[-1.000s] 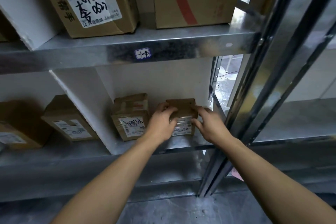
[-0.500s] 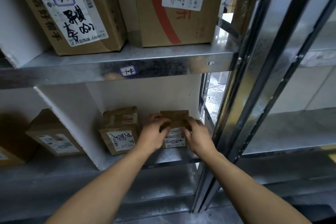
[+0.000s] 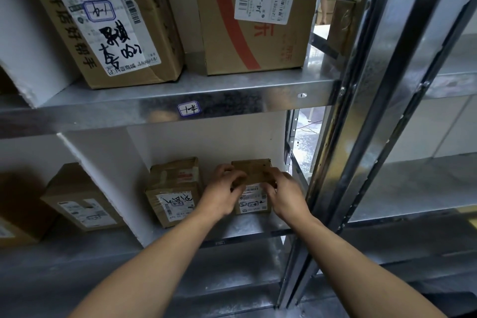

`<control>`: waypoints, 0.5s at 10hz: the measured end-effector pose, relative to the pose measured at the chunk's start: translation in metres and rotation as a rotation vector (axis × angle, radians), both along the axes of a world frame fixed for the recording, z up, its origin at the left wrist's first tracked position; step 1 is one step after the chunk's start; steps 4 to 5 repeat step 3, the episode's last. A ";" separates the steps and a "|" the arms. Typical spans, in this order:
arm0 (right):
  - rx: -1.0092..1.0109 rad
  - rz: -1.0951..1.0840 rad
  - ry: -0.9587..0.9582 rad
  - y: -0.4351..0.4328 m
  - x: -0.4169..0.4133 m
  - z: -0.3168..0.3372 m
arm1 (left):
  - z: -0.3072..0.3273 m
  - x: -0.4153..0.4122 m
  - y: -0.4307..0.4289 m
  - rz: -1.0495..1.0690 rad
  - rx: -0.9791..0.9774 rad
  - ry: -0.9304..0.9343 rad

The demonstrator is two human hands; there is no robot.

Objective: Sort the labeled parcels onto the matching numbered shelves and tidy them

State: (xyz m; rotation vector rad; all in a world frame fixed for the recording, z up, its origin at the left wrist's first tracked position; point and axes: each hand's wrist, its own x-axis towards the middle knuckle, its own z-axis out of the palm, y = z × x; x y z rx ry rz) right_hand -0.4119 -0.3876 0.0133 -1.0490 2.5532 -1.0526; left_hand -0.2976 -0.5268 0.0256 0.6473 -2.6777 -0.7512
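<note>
A small brown parcel (image 3: 254, 190) with a white label stands on the lower metal shelf (image 3: 253, 227), at the right end of its bay. My left hand (image 3: 223, 195) grips its left side, fingers curled over the top edge. My right hand (image 3: 285, 195) grips its right side the same way. A second small labeled parcel (image 3: 174, 192) stands just left of it, apart from my hands. The shelf edge above carries a small blue-framed number tag (image 3: 189, 109).
Two large labeled cartons (image 3: 108, 23) (image 3: 255, 15) stand on the upper shelf. A white divider panel (image 3: 103, 178) separates the bay from another with a parcel (image 3: 82, 204). Steel uprights (image 3: 343, 142) stand close on the right.
Both hands stay on the small parcel and have closed in on its sides. The view has tilted up, showing more of the upper cartons.
</note>
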 end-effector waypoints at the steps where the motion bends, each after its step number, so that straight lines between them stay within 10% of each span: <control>1: 0.009 0.000 -0.002 0.002 0.001 0.002 | 0.003 -0.001 0.002 -0.005 -0.005 -0.013; 5: -0.025 -0.052 0.059 0.007 0.011 0.005 | 0.006 0.002 -0.005 -0.023 -0.017 0.031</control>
